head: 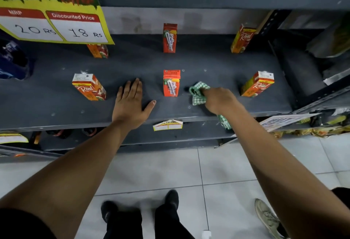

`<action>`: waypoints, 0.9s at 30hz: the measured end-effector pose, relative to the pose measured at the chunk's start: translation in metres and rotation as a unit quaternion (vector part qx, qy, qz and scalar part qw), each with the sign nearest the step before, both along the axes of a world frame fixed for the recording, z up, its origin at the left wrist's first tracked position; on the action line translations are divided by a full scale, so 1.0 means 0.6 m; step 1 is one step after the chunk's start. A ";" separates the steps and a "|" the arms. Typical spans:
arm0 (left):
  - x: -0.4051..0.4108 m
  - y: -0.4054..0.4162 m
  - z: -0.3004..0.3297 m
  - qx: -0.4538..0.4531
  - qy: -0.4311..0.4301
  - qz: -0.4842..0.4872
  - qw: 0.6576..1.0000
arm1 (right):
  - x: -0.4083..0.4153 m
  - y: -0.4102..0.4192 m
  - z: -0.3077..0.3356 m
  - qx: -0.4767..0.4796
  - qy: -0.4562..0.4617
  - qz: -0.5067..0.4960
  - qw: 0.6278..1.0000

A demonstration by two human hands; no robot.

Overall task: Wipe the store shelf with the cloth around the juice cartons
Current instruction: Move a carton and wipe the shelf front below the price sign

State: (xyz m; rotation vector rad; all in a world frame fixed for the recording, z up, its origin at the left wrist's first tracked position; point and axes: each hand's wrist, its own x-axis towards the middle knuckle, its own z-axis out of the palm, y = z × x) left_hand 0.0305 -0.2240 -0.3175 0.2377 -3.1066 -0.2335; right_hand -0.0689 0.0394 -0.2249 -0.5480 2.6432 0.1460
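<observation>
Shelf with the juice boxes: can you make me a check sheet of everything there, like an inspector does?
Surface: grey shelf, bare between cartons, small pale spots.
Job's things: six juice cartons upright, three in a back row, three in front, centre one; green checked cloth on the shelf right of it.
Clutter: blue packet at the left end.
Hands: left hand flat, fingers spread; right hand gripping the cloth.
Cables: nothing seen.
Surroundings: price sign reading 20 Rs and 18 Rs, tiled floor, another person's shoe.
</observation>
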 end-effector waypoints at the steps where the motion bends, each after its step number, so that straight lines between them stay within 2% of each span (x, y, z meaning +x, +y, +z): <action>1: 0.000 0.000 0.000 0.000 -0.001 0.001 1.000 | 0.013 0.004 0.006 -0.004 -0.018 0.010 1.000; 3: 0.000 0.001 0.000 -0.003 -0.003 0.002 1.000 | 0.024 0.017 0.031 -0.027 -0.074 0.005 0.997; 5: -0.001 0.000 0.000 -0.006 -0.003 0.004 1.000 | 0.012 0.030 0.062 -0.088 -0.103 -0.048 0.990; 7: -0.002 0.000 0.000 -0.006 -0.006 0.003 1.000 | -0.020 0.035 0.082 -0.153 -0.039 -0.114 0.981; 9: -0.001 0.000 -0.001 -0.007 -0.008 0.002 1.000 | -0.059 0.023 0.080 -0.173 0.051 -0.141 0.973; 10: 0.000 -0.001 -0.001 -0.007 -0.008 0.002 1.000 | -0.073 0.012 0.072 -0.180 0.070 -0.138 0.971; 12: -0.001 -0.001 -0.001 -0.006 -0.007 0.001 1.000 | -0.085 -0.009 0.047 -0.199 0.048 -0.117 0.972; 16: -0.002 -0.002 -0.001 -0.006 -0.011 0.001 1.000 | -0.070 -0.023 -0.017 -0.147 -0.004 -0.024 0.989; 18: -0.002 -0.001 -0.001 -0.007 -0.014 0.002 1.000 | -0.057 -0.015 -0.029 -0.153 -0.012 -0.002 0.988; 27: 0.001 0.000 0.000 0.005 0.002 -0.003 1.000 | 0.045 0.035 -0.009 -0.204 -0.086 0.005 0.975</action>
